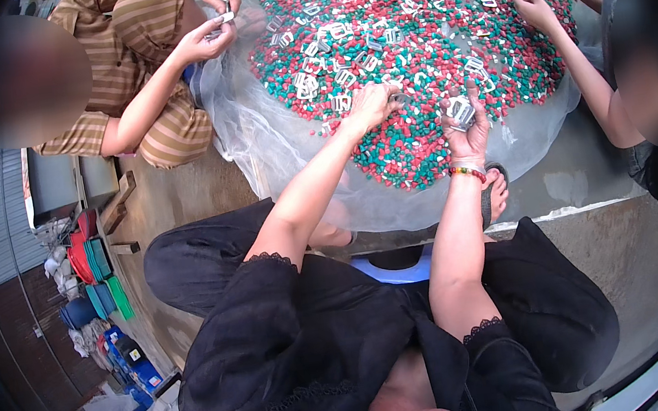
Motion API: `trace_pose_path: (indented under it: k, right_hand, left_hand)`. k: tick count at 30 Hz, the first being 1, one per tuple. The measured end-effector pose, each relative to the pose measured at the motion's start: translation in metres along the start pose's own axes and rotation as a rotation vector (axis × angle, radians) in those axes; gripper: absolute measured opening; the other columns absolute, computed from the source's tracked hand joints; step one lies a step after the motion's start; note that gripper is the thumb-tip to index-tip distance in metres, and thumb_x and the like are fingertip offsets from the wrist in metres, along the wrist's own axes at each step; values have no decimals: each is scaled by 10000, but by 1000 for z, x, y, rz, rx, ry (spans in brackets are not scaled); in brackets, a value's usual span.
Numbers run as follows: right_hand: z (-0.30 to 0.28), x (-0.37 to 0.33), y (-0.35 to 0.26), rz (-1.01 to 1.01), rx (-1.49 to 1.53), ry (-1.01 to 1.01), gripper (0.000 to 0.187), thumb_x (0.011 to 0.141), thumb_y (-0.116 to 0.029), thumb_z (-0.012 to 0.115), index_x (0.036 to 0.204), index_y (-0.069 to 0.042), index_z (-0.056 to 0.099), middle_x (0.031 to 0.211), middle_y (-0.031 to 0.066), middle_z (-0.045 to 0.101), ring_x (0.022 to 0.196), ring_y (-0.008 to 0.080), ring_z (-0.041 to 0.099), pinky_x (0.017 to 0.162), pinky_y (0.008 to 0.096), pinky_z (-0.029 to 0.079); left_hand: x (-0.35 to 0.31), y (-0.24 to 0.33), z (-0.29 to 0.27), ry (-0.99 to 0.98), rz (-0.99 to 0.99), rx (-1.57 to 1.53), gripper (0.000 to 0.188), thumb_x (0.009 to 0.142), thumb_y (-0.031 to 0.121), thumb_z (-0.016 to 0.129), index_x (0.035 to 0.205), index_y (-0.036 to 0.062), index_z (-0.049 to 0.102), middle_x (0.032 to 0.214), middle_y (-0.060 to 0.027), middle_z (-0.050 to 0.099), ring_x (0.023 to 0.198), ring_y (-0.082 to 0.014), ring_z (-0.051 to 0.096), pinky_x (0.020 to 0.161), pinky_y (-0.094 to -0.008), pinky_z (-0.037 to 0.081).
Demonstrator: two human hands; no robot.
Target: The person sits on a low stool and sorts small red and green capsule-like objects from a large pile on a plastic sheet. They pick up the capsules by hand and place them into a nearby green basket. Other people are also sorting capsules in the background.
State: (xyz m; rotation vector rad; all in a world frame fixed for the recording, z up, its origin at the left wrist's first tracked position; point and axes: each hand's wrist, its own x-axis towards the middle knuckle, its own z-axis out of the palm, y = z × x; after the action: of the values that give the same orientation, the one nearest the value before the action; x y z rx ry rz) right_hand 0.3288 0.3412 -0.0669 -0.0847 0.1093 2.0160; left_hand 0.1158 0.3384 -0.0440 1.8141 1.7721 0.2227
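Left hand [374, 108]: we are holding it palm down over the pellets [414, 158], forearm stretching forward, fingers bending at a grey piece [401, 100]; whether they are gripping or only touching it, we cannot tell.
Right hand [466, 139]: we are holding it palm up, a beaded bracelet [466, 173] circling the wrist, fingers curling around several grey buckles [461, 112].
Loose buckles [306, 86]: these are lying scattered on the pellets, many ahead and left of our left hand.
Obscured parts: the held buckles are covering our right palm; overlaps are making the loose ones hard to count.
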Motion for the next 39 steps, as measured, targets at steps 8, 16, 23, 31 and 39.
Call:
trace_pose_path:
  k: [8, 16, 23, 31, 39]
  right_hand:
    - [28, -8, 1, 51, -213, 20, 534, 829, -134, 540, 1332, -114, 363, 1305, 193, 397, 1174, 435, 418, 944, 612, 370]
    - [22, -6, 11, -130, -397, 252, 665, 754, 34, 529, 1369, -87, 309, 1309, 149, 423, 1059, 211, 536, 869, 349, 499]
    - [-21, 12, 9, 32, 76, 185, 277, 925, -181, 465, 1189, -115, 518, 1083, 127, 580, 867, 262, 578, 631, 320, 533]
    - [30, 7, 32, 43, -188, 82, 417, 890, -121, 487, 1299, -130, 406, 1207, 139, 495, 981, 268, 558, 706, 381, 519]
    - [113, 10, 24, -203, -438, 122, 367, 933, -321, 443, 1155, -32, 485, 958, 109, 577, 664, 168, 570, 369, 221, 411]
  left_hand:
    - [9, -42, -37, 322, -261, -1096, 307, 860, 85, 546, 1165, 59, 564, 958, -136, 622, 777, -203, 624, 668, -327, 552]
    - [53, -62, -9, 310, -486, -17, 477, 744, 432, 669, 1029, 55, 602, 957, -188, 625, 873, -322, 622, 750, -433, 505]
    - [41, -27, -46, 374, -146, -355, 246, 744, 296, 657, 834, 72, 613, 816, -104, 632, 849, -253, 605, 757, -376, 466]
    - [6, -4, -55, 35, 108, -2144, 86, 850, 149, 512, 909, 89, 502, 1056, -155, 566, 1017, -341, 574, 695, -402, 585]
    - [-21, 38, -13, -106, 113, -2657, 426, 894, 451, 403, 1101, 107, 546, 1047, -152, 572, 965, -312, 557, 791, -483, 488]
